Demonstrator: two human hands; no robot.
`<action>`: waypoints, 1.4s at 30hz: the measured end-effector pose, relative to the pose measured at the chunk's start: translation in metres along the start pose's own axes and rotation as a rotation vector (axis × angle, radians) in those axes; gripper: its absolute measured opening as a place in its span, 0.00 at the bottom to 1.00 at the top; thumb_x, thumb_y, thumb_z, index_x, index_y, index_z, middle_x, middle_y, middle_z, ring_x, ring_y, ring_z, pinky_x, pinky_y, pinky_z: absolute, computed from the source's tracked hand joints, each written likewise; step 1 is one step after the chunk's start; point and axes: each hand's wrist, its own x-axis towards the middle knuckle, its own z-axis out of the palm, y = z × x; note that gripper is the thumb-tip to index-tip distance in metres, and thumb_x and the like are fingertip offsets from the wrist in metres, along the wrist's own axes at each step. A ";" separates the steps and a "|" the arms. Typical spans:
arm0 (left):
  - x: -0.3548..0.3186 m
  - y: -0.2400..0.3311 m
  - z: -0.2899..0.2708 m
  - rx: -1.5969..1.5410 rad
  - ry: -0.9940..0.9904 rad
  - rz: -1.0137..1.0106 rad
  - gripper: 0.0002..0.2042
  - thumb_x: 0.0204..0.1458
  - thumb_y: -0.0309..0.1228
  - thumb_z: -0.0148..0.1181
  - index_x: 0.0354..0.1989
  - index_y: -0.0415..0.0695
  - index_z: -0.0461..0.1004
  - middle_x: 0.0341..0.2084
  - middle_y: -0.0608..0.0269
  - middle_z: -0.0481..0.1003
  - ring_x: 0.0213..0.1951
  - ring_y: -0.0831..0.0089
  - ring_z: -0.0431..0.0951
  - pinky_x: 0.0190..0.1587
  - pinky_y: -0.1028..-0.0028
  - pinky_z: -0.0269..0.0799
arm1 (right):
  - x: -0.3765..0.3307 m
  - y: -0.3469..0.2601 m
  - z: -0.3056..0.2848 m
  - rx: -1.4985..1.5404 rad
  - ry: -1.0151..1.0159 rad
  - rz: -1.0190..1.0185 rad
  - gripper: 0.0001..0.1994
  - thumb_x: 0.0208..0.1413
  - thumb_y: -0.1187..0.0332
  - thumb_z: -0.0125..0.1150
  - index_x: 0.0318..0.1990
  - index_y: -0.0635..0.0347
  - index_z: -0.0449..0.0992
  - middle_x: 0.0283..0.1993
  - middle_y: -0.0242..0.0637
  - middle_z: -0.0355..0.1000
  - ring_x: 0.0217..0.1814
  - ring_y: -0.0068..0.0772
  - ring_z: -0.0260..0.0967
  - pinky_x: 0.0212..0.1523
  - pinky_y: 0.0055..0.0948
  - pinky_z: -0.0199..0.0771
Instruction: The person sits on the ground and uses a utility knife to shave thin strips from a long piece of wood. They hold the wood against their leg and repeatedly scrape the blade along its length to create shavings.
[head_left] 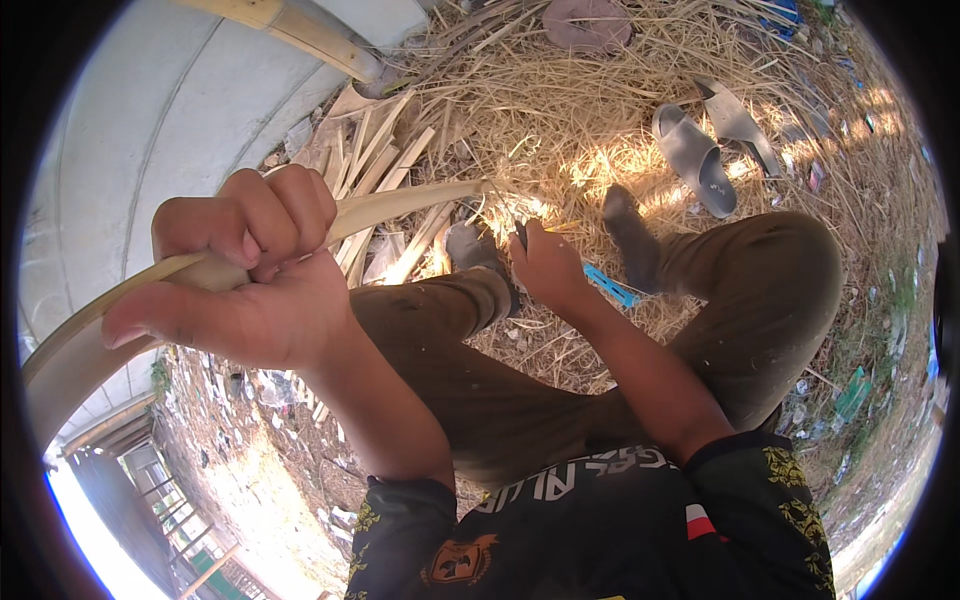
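Note:
My left hand (250, 260) is closed around a long, pale bamboo strip (405, 204), its thumb lying along the strip's near face. The strip curves past the left edge of the view and, the other way, reaches to just above my right hand. My right hand (552, 265) is closed on a small dark-handled tool (522, 236), perhaps a knife. Its working end, close to the strip's far end, is too small and bright to make out. Between my feet, just beyond my right hand, lies a blue plastic piece (610, 286).
Split bamboo pieces (385, 160) are heaped beside the pale wall (190, 100). Shavings (560, 110) cover the ground ahead. A pair of grey slides (695, 160) lies at the far right. A bamboo pole (290, 32) stands at the wall. My bent legs flank my right hand.

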 end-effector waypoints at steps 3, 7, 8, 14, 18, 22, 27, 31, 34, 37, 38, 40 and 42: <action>-0.001 0.001 -0.005 0.016 0.014 0.008 0.36 0.64 0.74 0.40 0.25 0.50 0.64 0.13 0.73 0.52 0.17 0.78 0.47 0.23 0.71 0.43 | -0.014 -0.037 -0.026 0.138 0.007 -0.165 0.18 0.73 0.54 0.51 0.47 0.64 0.71 0.29 0.55 0.77 0.37 0.65 0.78 0.41 0.59 0.75; 0.003 0.001 0.009 0.165 0.327 0.062 0.33 0.66 0.70 0.44 0.25 0.51 0.62 0.14 0.73 0.53 0.18 0.78 0.50 0.24 0.74 0.46 | -0.012 -0.022 -0.009 0.150 0.007 -0.166 0.18 0.73 0.54 0.51 0.48 0.64 0.71 0.34 0.56 0.78 0.40 0.63 0.79 0.44 0.59 0.76; 0.004 0.000 0.019 0.241 0.473 0.089 0.32 0.66 0.69 0.45 0.26 0.51 0.62 0.15 0.73 0.53 0.18 0.79 0.51 0.24 0.75 0.47 | -0.010 -0.009 0.003 0.075 -0.051 -0.063 0.17 0.73 0.54 0.51 0.48 0.63 0.71 0.36 0.56 0.79 0.40 0.62 0.80 0.44 0.58 0.77; 0.008 -0.012 0.045 0.542 0.741 0.229 0.29 0.67 0.65 0.51 0.28 0.51 0.59 0.17 0.73 0.54 0.18 0.80 0.53 0.23 0.76 0.50 | -0.007 -0.011 0.002 0.066 -0.134 0.054 0.19 0.74 0.53 0.51 0.49 0.65 0.70 0.39 0.58 0.79 0.44 0.64 0.79 0.46 0.58 0.76; 0.005 -0.012 0.035 0.548 0.664 0.269 0.29 0.67 0.64 0.53 0.28 0.51 0.59 0.17 0.73 0.54 0.18 0.80 0.53 0.23 0.76 0.49 | -0.017 -0.052 -0.037 0.186 -0.219 -0.104 0.21 0.74 0.53 0.51 0.50 0.67 0.71 0.40 0.60 0.78 0.46 0.64 0.78 0.47 0.57 0.74; 0.004 -0.012 0.031 0.485 0.572 0.255 0.29 0.67 0.63 0.53 0.27 0.51 0.58 0.16 0.73 0.53 0.17 0.80 0.51 0.21 0.75 0.47 | -0.008 -0.007 -0.002 0.111 -0.074 -0.043 0.19 0.74 0.53 0.51 0.49 0.63 0.72 0.33 0.52 0.80 0.38 0.59 0.81 0.44 0.57 0.77; 0.006 -0.013 0.039 0.528 0.621 0.276 0.29 0.69 0.62 0.51 0.26 0.51 0.57 0.16 0.72 0.52 0.16 0.80 0.51 0.20 0.76 0.46 | -0.001 0.008 0.017 0.022 -0.038 0.055 0.19 0.75 0.54 0.48 0.50 0.64 0.71 0.32 0.51 0.80 0.38 0.60 0.81 0.43 0.57 0.77; 0.004 -0.014 0.043 0.658 0.802 0.283 0.28 0.70 0.63 0.49 0.28 0.51 0.58 0.16 0.71 0.53 0.17 0.79 0.55 0.19 0.77 0.50 | -0.016 -0.038 -0.022 0.090 -0.183 -0.059 0.19 0.74 0.53 0.49 0.49 0.65 0.71 0.37 0.57 0.79 0.43 0.64 0.79 0.46 0.57 0.75; 0.004 -0.014 0.039 0.651 0.814 0.273 0.28 0.71 0.62 0.47 0.30 0.50 0.59 0.16 0.70 0.53 0.17 0.79 0.57 0.19 0.77 0.52 | -0.014 -0.028 -0.017 0.059 -0.146 -0.097 0.19 0.74 0.54 0.49 0.49 0.65 0.72 0.36 0.57 0.79 0.42 0.64 0.79 0.45 0.58 0.76; 0.007 -0.012 0.043 0.626 0.824 0.263 0.27 0.72 0.60 0.46 0.30 0.49 0.59 0.16 0.71 0.54 0.18 0.79 0.58 0.19 0.78 0.53 | -0.004 0.019 0.018 -0.008 -0.069 0.044 0.20 0.74 0.53 0.49 0.49 0.65 0.71 0.34 0.56 0.79 0.39 0.64 0.79 0.41 0.57 0.76; 0.008 -0.012 0.044 0.622 0.842 0.258 0.27 0.72 0.60 0.46 0.30 0.49 0.59 0.16 0.71 0.54 0.18 0.79 0.58 0.19 0.78 0.54 | -0.003 0.025 0.019 -0.022 -0.072 0.060 0.20 0.74 0.53 0.49 0.49 0.65 0.71 0.34 0.55 0.79 0.38 0.63 0.79 0.40 0.57 0.76; 0.007 -0.013 0.044 0.630 0.829 0.269 0.27 0.71 0.61 0.47 0.29 0.49 0.59 0.16 0.71 0.54 0.17 0.79 0.58 0.18 0.77 0.53 | -0.003 0.017 0.015 -0.030 -0.071 0.057 0.19 0.74 0.53 0.49 0.49 0.65 0.72 0.34 0.55 0.79 0.38 0.62 0.79 0.39 0.57 0.76; 0.005 -0.014 0.042 0.629 0.820 0.272 0.28 0.70 0.61 0.48 0.29 0.50 0.59 0.16 0.71 0.54 0.17 0.79 0.57 0.18 0.77 0.52 | -0.008 -0.011 0.010 -0.016 -0.073 0.014 0.19 0.74 0.54 0.49 0.49 0.65 0.72 0.34 0.55 0.79 0.37 0.61 0.80 0.39 0.57 0.76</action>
